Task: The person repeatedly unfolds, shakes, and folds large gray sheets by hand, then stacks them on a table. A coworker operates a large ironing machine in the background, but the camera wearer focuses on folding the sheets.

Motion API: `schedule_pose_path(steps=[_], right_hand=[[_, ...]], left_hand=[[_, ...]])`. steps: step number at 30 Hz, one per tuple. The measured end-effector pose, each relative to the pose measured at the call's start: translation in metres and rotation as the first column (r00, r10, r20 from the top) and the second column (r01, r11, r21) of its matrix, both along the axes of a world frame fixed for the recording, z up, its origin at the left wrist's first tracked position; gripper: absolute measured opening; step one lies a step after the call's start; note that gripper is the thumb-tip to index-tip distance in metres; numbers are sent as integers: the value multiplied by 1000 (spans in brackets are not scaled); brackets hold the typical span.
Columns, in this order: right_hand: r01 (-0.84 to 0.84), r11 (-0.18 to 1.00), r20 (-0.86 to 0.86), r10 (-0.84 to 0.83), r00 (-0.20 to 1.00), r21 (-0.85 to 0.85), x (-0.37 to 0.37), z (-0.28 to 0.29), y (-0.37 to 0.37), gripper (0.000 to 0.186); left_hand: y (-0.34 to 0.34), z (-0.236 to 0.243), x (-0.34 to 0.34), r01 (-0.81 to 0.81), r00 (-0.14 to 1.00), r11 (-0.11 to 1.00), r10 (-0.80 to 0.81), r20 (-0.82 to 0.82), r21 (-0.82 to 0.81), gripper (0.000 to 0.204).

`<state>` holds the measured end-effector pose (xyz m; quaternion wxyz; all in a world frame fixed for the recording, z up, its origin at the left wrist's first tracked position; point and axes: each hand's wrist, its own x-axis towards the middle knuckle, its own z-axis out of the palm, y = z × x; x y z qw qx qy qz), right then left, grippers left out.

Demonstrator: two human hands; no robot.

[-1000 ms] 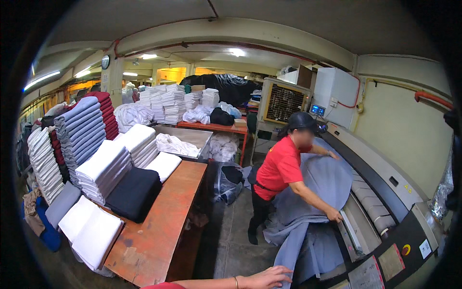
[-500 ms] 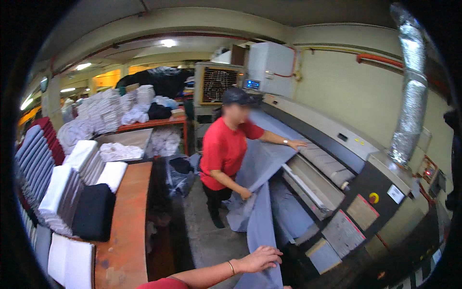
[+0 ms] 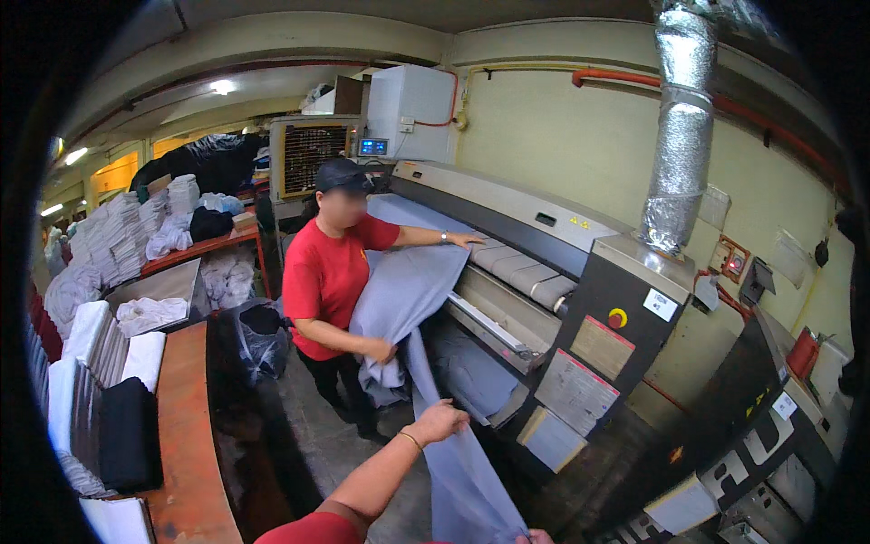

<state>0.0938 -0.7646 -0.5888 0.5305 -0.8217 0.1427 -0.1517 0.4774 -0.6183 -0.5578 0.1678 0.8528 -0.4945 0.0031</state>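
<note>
My left hand (image 3: 441, 421) reaches forward, its fingers closed on the edge of a long grey-blue cloth (image 3: 464, 490). Only part of my right hand (image 3: 536, 537) shows at the lower edge, pinching the cloth's near end. Between my hands the cloth hangs slanting down. Beyond, a co-worker in a red shirt (image 3: 319, 281) stands at a large flatwork ironer (image 3: 544, 218). One of their hands spreads grey cloth (image 3: 405, 295) at the feed belts (image 3: 521, 270); the other grips a bunched part lower down. Whether both pieces are one cloth, I cannot tell.
On the left stands an orange-brown table (image 3: 190, 435) with folded white cloths (image 3: 77, 399) and a black folded stack (image 3: 130, 433). Behind it are piles of white linen (image 3: 118, 236) and a bin (image 3: 195, 286). A second dark machine (image 3: 770, 408) is at right.
The view has swung right, so the scene sits further left. My left hand has closed on the cloth edge, and more of my right hand shows. The co-worker still holds the cloth at the ironer.
</note>
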Motion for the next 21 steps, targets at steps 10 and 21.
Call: schedule_pose_path(steps=[10, 21], right_hand=[[-132, 991, 6, 132, 991, -32, -25, -18, -34, 17], [-158, 987, -19, 157, 987, -34, -10, -31, -23, 17]], left_hand=[[15, -41, -35, -67, 998, 994, 68, -16, 85, 16], [49, -145, -69, -369, 890, 908, 406, -206, 196, 27]])
